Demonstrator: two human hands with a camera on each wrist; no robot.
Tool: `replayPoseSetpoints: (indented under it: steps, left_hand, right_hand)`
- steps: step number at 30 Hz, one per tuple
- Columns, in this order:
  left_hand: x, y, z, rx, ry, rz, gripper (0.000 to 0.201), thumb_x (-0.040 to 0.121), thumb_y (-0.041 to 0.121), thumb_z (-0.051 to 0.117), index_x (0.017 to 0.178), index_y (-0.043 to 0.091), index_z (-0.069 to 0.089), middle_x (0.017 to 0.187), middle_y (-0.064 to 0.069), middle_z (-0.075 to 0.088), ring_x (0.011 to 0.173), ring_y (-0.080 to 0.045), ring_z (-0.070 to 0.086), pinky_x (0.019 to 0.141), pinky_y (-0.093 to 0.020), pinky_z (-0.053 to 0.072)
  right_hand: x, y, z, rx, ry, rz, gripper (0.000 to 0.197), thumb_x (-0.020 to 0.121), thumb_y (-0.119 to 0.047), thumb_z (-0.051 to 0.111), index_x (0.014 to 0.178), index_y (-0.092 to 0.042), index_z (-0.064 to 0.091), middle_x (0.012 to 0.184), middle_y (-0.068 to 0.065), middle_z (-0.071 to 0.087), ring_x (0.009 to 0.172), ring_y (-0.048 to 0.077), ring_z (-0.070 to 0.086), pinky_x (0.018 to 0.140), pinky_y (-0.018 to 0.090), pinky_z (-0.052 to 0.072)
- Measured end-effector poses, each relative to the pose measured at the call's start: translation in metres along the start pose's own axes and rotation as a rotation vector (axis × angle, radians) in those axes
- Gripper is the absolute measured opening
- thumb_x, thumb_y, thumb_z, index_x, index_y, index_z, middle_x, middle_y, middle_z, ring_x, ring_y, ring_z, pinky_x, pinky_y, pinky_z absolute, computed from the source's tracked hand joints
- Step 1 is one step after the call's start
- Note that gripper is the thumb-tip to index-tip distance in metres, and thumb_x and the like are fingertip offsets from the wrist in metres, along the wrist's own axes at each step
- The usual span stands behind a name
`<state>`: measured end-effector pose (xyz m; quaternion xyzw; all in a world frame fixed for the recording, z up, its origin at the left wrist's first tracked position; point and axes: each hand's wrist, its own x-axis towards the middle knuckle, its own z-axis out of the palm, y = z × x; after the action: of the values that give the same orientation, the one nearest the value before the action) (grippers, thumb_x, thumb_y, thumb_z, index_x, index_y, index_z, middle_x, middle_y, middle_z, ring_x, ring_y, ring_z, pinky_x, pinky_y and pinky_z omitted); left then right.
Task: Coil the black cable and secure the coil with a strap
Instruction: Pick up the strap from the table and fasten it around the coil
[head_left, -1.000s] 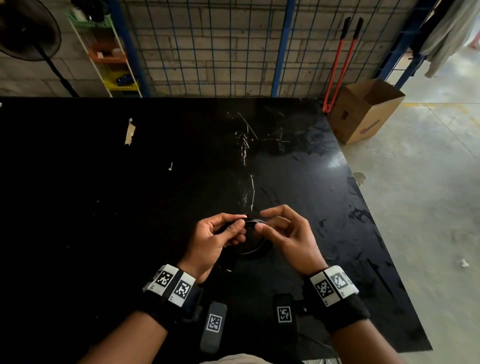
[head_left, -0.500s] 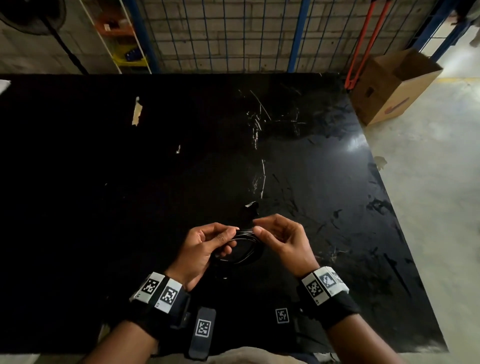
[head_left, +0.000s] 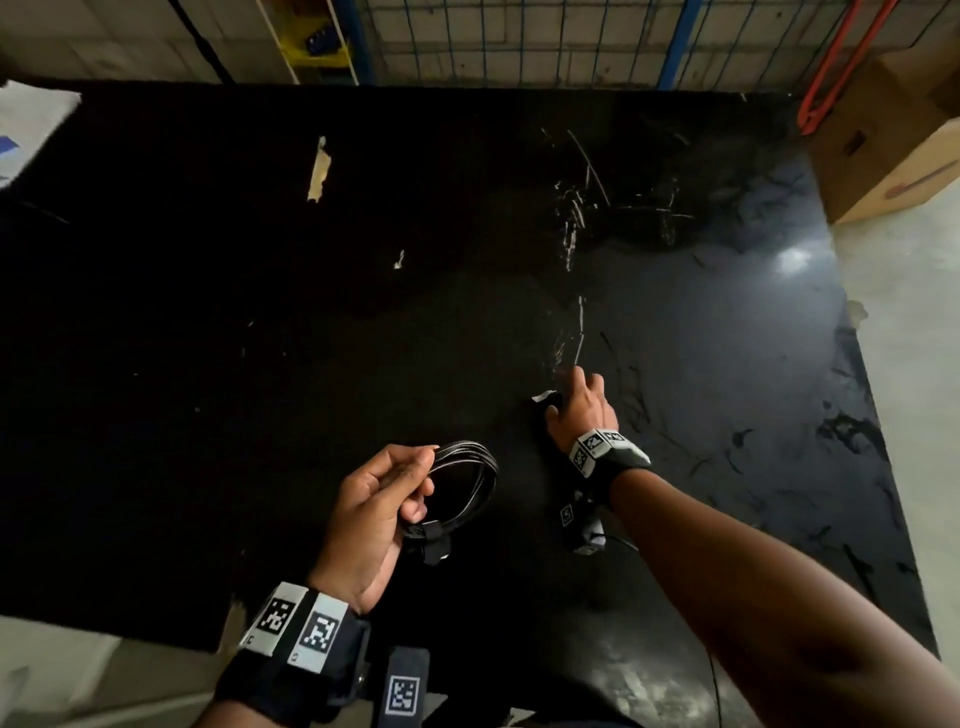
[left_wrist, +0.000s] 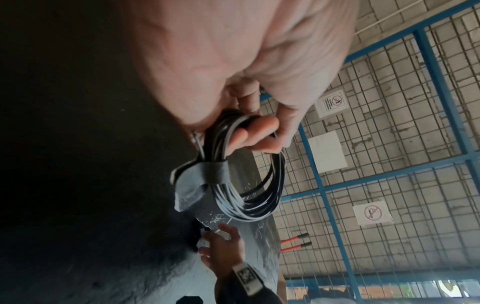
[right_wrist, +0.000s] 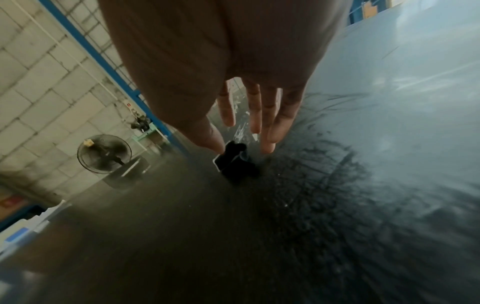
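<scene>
My left hand (head_left: 421, 483) grips the coiled black cable (head_left: 470, 480) above the near part of the black table (head_left: 208, 364). A dark strap (head_left: 434, 540) wraps one side of the coil, just below my fingers. The left wrist view shows this strap (left_wrist: 210, 170) wound round the bundled cable (left_wrist: 249, 197), its tail hanging loose. My right hand (head_left: 571, 402) is stretched forward to the right of the coil. Its fingers (right_wrist: 255, 115) are straight and spread over a second small black strap (right_wrist: 233, 162) lying on the table, also visible in the head view (head_left: 545, 400).
A cardboard box (head_left: 893, 150) and red bolt cutters (head_left: 831, 78) stand on the floor past the table's far right corner. A scrap of tape (head_left: 318, 169) sticks to the table at the far left. Blue wire mesh (head_left: 519, 41) lines the back wall.
My right hand has let go of the coil and moved forward and right to the strap on the table. My left hand now holds the coil alone, drawn left and nearer to me.
</scene>
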<state>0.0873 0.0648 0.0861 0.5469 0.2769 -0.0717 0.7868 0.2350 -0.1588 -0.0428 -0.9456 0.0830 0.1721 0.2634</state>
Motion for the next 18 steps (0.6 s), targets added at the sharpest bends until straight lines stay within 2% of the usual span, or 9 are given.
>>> replayPoseSetpoints:
  steps: [2,4,6,8,10,12,14,16,18]
  left_hand:
    - [-0.001,-0.002,0.0,-0.021,0.022,0.029,0.016,0.083,0.02,0.072,0.094,0.009,0.076,0.069,0.001,0.059,0.05,-0.003,0.043,0.05,-0.013,0.037]
    - [-0.002,-0.002,0.0,-0.039,0.032,0.065,0.014,0.083,0.018,0.072,0.093,0.009,0.076,0.069,0.001,0.06,0.05,-0.002,0.043,0.05,-0.013,0.037]
    - [-0.003,-0.002,0.002,-0.039,0.035,0.095,0.016,0.083,0.017,0.071,0.095,0.008,0.075,0.069,0.002,0.061,0.051,-0.001,0.044,0.051,-0.013,0.036]
    - [-0.004,-0.001,0.002,-0.046,0.035,0.117,0.021,0.083,0.017,0.071,0.099,0.004,0.073,0.069,0.002,0.062,0.052,-0.001,0.044,0.052,-0.013,0.036]
    - [-0.004,0.0,0.003,-0.057,0.038,0.136,0.024,0.082,0.017,0.071,0.101,0.003,0.071,0.07,0.003,0.063,0.053,-0.001,0.046,0.053,-0.014,0.037]
    - [-0.003,0.0,0.004,-0.049,0.044,0.162,0.021,0.084,0.015,0.071,0.101,0.003,0.072,0.07,0.004,0.064,0.054,-0.001,0.047,0.054,-0.014,0.038]
    - [-0.002,0.0,0.006,-0.013,0.05,0.195,0.014,0.089,0.011,0.069,0.101,0.004,0.073,0.07,0.006,0.066,0.057,-0.002,0.05,0.056,-0.015,0.039]
    - [-0.002,-0.001,0.008,0.029,0.051,0.232,0.01,0.091,0.008,0.069,0.1,0.006,0.074,0.073,0.007,0.069,0.063,-0.002,0.056,0.058,-0.014,0.041]
    - [-0.002,0.0,0.012,0.054,0.051,0.263,0.009,0.092,0.008,0.069,0.1,0.007,0.075,0.076,0.008,0.071,0.068,-0.001,0.059,0.059,-0.014,0.043]
  right_hand:
    - [0.011,-0.002,0.006,-0.038,-0.033,-0.018,0.047,0.087,-0.019,0.068,0.131,-0.02,0.052,0.132,0.013,0.045,0.106,0.041,0.066,0.074,0.038,0.052]
    - [0.018,-0.004,0.009,-0.027,-0.039,-0.012,0.034,0.087,-0.017,0.068,0.12,-0.019,0.062,0.13,0.013,0.045,0.104,0.042,0.066,0.081,0.041,0.055]
    - [0.022,-0.003,0.01,0.032,-0.021,-0.015,0.021,0.086,-0.013,0.066,0.106,-0.018,0.072,0.124,0.013,0.055,0.106,0.041,0.066,0.089,0.041,0.054]
    - [0.021,-0.002,0.009,0.124,0.009,-0.014,0.017,0.084,-0.011,0.067,0.095,-0.02,0.075,0.111,0.01,0.07,0.107,0.035,0.068,0.091,0.037,0.053]
    - [0.012,-0.004,0.006,0.211,0.03,0.001,0.014,0.083,-0.012,0.069,0.088,-0.024,0.075,0.096,0.006,0.077,0.097,0.027,0.072,0.087,0.032,0.056]
    - [-0.003,-0.006,0.001,0.334,0.032,0.012,0.019,0.084,-0.007,0.068,0.081,-0.025,0.072,0.087,0.005,0.078,0.086,0.024,0.077,0.081,0.031,0.06]
    - [-0.024,-0.008,-0.008,0.496,0.021,0.017,0.03,0.087,0.002,0.065,0.077,-0.025,0.071,0.08,0.004,0.071,0.073,0.024,0.079,0.067,0.025,0.06]
    - [-0.049,-0.011,-0.022,0.644,0.024,0.015,0.034,0.09,0.006,0.064,0.08,-0.025,0.073,0.076,0.002,0.066,0.062,0.018,0.073,0.06,0.023,0.054]
    - [-0.078,-0.015,-0.04,0.805,0.021,0.031,0.023,0.093,0.006,0.065,0.091,-0.012,0.078,0.078,0.005,0.069,0.058,0.009,0.062,0.057,0.018,0.052]
